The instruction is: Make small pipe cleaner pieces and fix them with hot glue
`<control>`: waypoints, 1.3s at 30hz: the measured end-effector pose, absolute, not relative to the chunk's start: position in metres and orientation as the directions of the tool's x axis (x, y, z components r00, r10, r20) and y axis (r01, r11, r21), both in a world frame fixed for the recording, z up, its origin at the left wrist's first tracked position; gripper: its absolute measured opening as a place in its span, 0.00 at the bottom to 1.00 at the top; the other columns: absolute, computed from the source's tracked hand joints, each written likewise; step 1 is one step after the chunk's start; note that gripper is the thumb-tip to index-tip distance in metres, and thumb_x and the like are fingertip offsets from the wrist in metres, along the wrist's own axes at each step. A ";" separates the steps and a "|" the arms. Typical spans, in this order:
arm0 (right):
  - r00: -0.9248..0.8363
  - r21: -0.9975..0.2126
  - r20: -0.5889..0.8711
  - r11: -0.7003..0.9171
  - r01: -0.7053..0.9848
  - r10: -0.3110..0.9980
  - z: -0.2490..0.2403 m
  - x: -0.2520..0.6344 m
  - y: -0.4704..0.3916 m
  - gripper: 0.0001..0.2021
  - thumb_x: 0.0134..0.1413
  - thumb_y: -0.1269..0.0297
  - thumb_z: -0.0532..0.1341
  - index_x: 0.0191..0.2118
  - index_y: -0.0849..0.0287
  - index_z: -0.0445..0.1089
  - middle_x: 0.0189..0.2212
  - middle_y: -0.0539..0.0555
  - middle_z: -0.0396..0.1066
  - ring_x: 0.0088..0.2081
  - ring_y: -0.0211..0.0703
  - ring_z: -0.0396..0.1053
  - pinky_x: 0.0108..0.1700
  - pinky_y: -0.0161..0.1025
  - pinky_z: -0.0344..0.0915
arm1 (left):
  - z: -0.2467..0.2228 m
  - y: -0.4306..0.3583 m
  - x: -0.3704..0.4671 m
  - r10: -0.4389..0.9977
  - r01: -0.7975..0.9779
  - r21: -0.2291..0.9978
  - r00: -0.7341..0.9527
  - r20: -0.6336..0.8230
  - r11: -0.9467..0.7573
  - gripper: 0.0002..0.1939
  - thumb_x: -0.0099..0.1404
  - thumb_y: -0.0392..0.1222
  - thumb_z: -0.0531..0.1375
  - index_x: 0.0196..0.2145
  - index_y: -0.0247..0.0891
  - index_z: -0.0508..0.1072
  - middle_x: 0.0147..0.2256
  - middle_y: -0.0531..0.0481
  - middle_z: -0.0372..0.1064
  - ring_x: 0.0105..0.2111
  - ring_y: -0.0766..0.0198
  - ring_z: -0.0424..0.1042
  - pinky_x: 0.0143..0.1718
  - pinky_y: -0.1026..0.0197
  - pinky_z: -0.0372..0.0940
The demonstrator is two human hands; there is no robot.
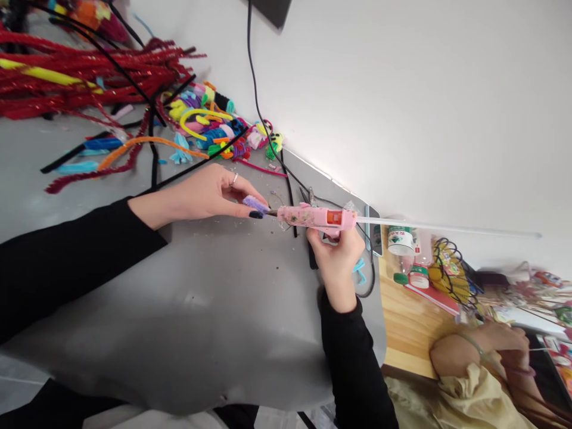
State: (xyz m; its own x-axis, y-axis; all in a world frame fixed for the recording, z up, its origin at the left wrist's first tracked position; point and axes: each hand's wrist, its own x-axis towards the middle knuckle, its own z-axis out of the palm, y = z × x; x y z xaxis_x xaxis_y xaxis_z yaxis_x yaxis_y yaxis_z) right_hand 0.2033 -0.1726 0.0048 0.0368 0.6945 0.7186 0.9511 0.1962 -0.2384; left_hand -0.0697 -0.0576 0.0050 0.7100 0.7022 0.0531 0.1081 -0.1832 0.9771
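My right hand (337, 256) is wrapped round the grip of a pink hot glue gun (308, 217). A long clear glue stick (447, 227) juts out of its rear end to the right. Between the fingertips of my left hand (205, 193) is a small fuzzy purple piece (255, 203), likely pipe cleaner. The gun's nozzle (271, 212) meets or nearly meets that purple piece; whether they touch I cannot tell. My left fingers hide part of the piece.
Red tinsel pipe cleaners (102, 77) and colourful fuzzy pieces (210, 125) cover the back left of the grey table (214, 310). A black cable (255, 89) runs behind the gun. Bottles (419, 271) stand on the wooden table (406, 322) at right, where another person's arm (465, 351) rests.
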 end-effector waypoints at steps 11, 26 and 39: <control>0.084 -0.271 0.681 0.144 0.952 0.728 0.008 0.204 -0.172 0.04 0.52 0.62 0.63 0.32 0.55 0.70 0.20 0.45 0.62 0.21 0.37 0.59 0.27 0.35 0.63 | 0.007 -0.059 -0.067 0.712 0.137 0.945 0.691 0.124 -0.298 0.18 0.58 0.52 0.69 0.39 0.36 0.86 0.40 0.44 0.84 0.40 0.53 0.81 0.49 0.58 0.77; 0.226 -0.384 0.662 0.064 0.921 0.715 0.009 0.197 -0.169 0.04 0.50 0.62 0.60 0.30 0.56 0.70 0.20 0.43 0.56 0.21 0.34 0.51 0.25 0.34 0.57 | 0.011 -0.063 -0.068 0.717 0.176 0.920 0.682 0.142 -0.350 0.18 0.60 0.55 0.67 0.40 0.39 0.86 0.40 0.44 0.83 0.40 0.54 0.79 0.46 0.59 0.74; 0.219 -0.417 0.602 0.068 0.907 0.768 0.013 0.198 -0.174 0.08 0.51 0.64 0.63 0.36 0.59 0.76 0.23 0.47 0.72 0.22 0.35 0.54 0.28 0.34 0.60 | 0.009 -0.064 -0.067 0.748 0.146 0.932 0.643 0.165 -0.331 0.16 0.58 0.55 0.69 0.38 0.41 0.87 0.37 0.45 0.83 0.38 0.53 0.78 0.44 0.58 0.73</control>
